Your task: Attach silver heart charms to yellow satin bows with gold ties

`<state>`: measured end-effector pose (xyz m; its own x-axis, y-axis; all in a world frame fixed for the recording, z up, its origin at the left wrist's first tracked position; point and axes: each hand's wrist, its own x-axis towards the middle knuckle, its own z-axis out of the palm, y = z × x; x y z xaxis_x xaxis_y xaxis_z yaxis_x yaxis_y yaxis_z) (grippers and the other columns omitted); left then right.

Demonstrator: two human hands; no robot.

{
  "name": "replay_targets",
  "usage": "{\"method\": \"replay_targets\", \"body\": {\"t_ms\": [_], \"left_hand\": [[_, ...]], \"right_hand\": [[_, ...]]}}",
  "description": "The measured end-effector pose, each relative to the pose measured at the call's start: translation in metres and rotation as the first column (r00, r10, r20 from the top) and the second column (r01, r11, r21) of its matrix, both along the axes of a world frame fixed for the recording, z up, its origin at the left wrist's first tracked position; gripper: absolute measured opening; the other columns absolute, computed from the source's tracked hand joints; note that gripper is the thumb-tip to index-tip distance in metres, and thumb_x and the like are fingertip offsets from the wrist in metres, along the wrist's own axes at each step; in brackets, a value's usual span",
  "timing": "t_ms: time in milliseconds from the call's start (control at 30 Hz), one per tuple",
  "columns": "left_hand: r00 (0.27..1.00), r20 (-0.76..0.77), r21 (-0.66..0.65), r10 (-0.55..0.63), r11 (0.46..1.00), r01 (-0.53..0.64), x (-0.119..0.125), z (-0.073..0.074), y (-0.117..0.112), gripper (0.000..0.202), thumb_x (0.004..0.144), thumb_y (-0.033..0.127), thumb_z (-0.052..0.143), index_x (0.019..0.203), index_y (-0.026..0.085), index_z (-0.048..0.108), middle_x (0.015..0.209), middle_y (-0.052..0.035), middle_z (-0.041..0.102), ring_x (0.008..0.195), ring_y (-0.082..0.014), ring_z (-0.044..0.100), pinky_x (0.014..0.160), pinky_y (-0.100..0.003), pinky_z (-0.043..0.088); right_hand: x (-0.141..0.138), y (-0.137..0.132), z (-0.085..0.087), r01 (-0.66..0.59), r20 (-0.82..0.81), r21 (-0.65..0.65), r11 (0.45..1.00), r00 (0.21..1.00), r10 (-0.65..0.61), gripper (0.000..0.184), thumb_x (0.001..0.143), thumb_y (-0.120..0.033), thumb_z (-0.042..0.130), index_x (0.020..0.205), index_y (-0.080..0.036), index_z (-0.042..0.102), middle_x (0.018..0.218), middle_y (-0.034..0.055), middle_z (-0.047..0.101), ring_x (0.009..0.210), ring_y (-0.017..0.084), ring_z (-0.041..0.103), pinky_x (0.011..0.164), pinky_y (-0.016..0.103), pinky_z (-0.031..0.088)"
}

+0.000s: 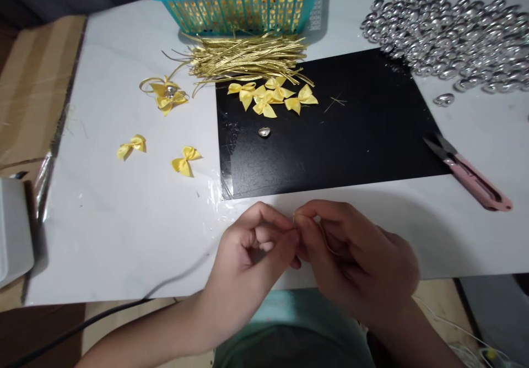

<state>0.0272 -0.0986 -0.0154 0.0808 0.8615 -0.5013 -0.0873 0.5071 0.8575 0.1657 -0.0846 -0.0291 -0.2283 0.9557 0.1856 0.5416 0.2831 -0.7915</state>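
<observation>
White tabletop [124, 219] below; left hand [242, 258] and right hand [359, 258], grips pinched together on gold cord [326, 242].

Black mat [372, 120] on white table [111, 225]

Dim, cool light glints off gold ties [250, 57] above the mat [351, 131] and slightly blurred beads [458, 40] at its upper right; a soft shadow dulls the table [438, 230] below its right side.
</observation>
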Motion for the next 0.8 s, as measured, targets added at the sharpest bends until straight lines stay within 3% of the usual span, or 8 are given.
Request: {"method": "replay_targets", "body": {"t_ms": [100, 200, 333, 433, 633, 800], "left_hand": [[0.999, 0.044, -0.001, -0.002, 1.0, 0.002, -0.002, 0.001, 0.001, 0.013, 0.085, 0.017, 0.058, 0.073, 0.019, 0.053, 0.058, 0.0049, 0.062, 0.058, -0.0095, 0.064, 0.059, -0.017, 0.05], [0.993, 0.116, 0.002, -0.007, 1.0, 0.007, -0.005, 0.007, 0.005, 0.013, 0.086, 0.017, 0.057, 0.074, 0.019, 0.051, 0.057, 0.0057, 0.062, 0.059, -0.0082, 0.063, 0.06, -0.017, 0.049], [0.987, 0.157, 0.02, -0.029, 0.999, 0.026, -0.007, 0.016, 0.021, 0.013, 0.087, 0.02, 0.056, 0.075, 0.019, 0.052, 0.062, 0.0026, 0.067, 0.059, -0.008, 0.061, 0.059, -0.017, 0.046], [0.991, 0.13, 0.09, -0.008, 0.996, -0.003, -0.008, 0.02, 0.04, 0.013, 0.085, 0.021, 0.057, 0.074, 0.018, 0.052, 0.062, 0.0017, 0.066, 0.06, -0.0096, 0.061, 0.058, -0.019, 0.045], [0.996, -0.019, 0.191, 0.085, 0.978, -0.08, -0.009, 0.003, 0.061, 0.014, 0.082, 0.024, 0.061, 0.071, 0.017, 0.058, 0.066, 0.0031, 0.056, 0.061, -0.0083, 0.051, 0.057, -0.018, 0.04], [0.99, 0.025, 0.16, 0.139, 0.977, -0.141, -0.007, -0.011, 0.064, 0.01, 0.078, 0.018, 0.064, 0.069, 0.017, 0.06, 0.062, 0.003, 0.059, 0.056, -0.0078, 0.052, 0.053, -0.017, 0.042]], "right_hand": [[0.002, 0.003, -0.002, -0.058, -0.061, -0.008, 0.998, 0.997, 0.057, 0.006, 0.089, -0.017, 0.052, 0.088, -0.021, 0.055, 0.045, -0.0092, 0.054, 0.033, 0.005, 0.05, 0.034, 0.015, 0.034], [0.004, 0.012, 0.002, -0.137, -0.146, -0.099, 0.986, 0.982, 0.121, 0.007, 0.089, -0.016, 0.05, 0.087, -0.02, 0.055, 0.045, -0.0091, 0.052, 0.034, 0.005, 0.05, 0.035, 0.013, 0.036], [0.005, 0.041, 0.019, -0.264, -0.226, -0.215, 0.94, 0.95, 0.215, 0.007, 0.09, -0.021, 0.05, 0.086, -0.019, 0.055, 0.046, -0.0076, 0.055, 0.038, 0.007, 0.054, 0.037, 0.015, 0.036], [-0.001, 0.07, 0.03, -0.285, -0.265, -0.258, 0.923, 0.94, 0.216, 0.009, 0.087, -0.025, 0.053, 0.082, -0.019, 0.056, 0.044, -0.008, 0.053, 0.036, 0.007, 0.048, 0.037, 0.015, 0.033], [-0.011, 0.103, 0.019, -0.247, -0.423, -0.403, 0.881, 0.904, 0.06, 0.013, 0.084, -0.027, 0.055, 0.075, -0.018, 0.053, 0.04, -0.0129, 0.034, 0.033, 0.003, 0.025, 0.031, 0.015, 0.015], [-0.006, 0.098, 0.008, -0.325, -0.417, -0.405, 0.855, 0.897, 0.144, 0.019, 0.087, -0.028, 0.053, 0.071, -0.018, 0.052, 0.048, -0.0083, 0.047, 0.039, 0.003, 0.035, 0.035, 0.015, 0.024]]}}
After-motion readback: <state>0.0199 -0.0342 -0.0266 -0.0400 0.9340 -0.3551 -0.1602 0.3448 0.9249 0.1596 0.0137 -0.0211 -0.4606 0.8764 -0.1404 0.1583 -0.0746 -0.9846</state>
